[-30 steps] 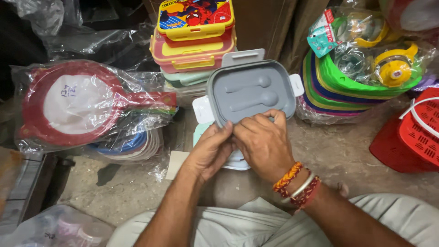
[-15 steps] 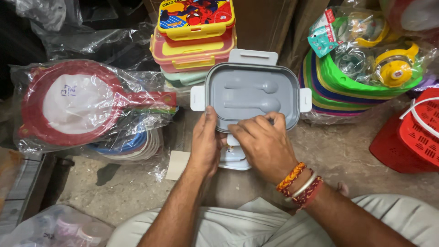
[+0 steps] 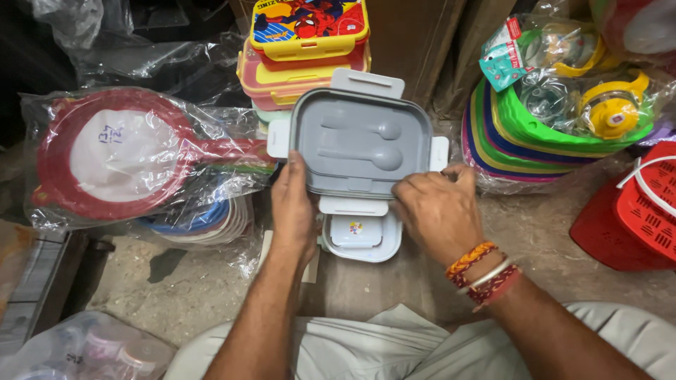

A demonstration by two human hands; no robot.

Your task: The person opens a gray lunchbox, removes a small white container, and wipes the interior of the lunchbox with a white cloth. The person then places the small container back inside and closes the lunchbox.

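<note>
A grey lunch-box lid (image 3: 359, 141) with four white clip flaps and a moulded spoon and fork shape is held up in front of me. My left hand (image 3: 293, 207) grips its left near edge, thumb on top. My right hand (image 3: 440, 211), with red and orange thread bands on the wrist, holds the right near corner. Below the lid, between my hands, sits a small white container (image 3: 361, 236) with a little sticker on it.
A stack of colourful lunch boxes (image 3: 303, 49) stands behind the lid. Red-rimmed sieves in plastic wrap (image 3: 120, 155) lie left. Stacked coloured plates and wrapped bottles (image 3: 556, 119) are right, with a red basket (image 3: 634, 211) beyond. My knees are below.
The lid has turned from tilted to level and been lifted. My hands moved apart to its left and right edges, uncovering the small white container underneath.
</note>
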